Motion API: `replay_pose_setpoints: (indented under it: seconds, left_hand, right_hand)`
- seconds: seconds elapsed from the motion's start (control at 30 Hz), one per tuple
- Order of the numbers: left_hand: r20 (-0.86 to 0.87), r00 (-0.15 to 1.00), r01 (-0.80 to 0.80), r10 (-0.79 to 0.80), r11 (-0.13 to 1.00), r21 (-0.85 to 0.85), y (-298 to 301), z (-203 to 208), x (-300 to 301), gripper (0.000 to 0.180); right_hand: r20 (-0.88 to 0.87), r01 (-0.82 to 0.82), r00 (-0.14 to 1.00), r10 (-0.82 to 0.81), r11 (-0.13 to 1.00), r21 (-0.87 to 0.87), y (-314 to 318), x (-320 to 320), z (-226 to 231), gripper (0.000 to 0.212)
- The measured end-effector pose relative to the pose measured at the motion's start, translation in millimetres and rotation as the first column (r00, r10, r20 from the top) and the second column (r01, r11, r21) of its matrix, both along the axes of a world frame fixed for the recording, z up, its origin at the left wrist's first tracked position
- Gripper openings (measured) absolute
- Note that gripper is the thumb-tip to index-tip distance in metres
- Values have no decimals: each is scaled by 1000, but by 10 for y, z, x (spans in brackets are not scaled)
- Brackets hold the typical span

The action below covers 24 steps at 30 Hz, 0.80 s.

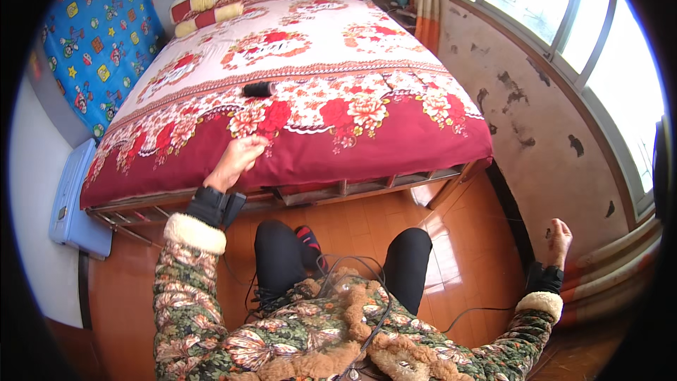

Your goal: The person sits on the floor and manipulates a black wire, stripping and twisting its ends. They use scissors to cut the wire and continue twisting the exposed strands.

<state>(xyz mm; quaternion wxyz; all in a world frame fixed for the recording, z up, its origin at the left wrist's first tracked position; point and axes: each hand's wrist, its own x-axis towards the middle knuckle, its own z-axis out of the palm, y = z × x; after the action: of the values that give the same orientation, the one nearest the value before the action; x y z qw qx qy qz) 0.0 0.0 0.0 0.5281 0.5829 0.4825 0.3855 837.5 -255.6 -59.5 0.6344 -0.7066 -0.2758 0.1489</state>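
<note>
My left hand (242,159) is raised just in front of the bed's near edge. Its fingers are pinched together toward the bedspread, and whatever they hold is too small to make out. A black spool of thread (259,89) lies on its side on the flowered bedspread (374,142), beyond that hand and apart from it. Far out to the right, near the wall under the window, my right hand (559,240) is held up. Its fingertips are drawn together, with nothing between them that I can make out.
Striped rolled bedding (208,1) lies at the bed's far left. A blue plastic box (70,201) stands left of the bed. The peeling wall (522,99) and curtain (620,268) are on the right. A thin black cable (472,310) runs past my lap.
</note>
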Motion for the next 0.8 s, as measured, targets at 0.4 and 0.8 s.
replay_pose_setpoints:
  seconds: [0.4, 0.8]
  left_hand:
    - [458, 885, -86, 88, 996, -25, -152, 498, -281, 12]
    - [563, 778, 402, -280, 910, -103, -837, 726, 947, 30]
  right_hand:
    - [57, 198, 977, -204, 976, 88, 250, -254, 384, 17]
    - [-25, -773, 634, 773, 632, -53, 1238, -4021, 1146, 20]
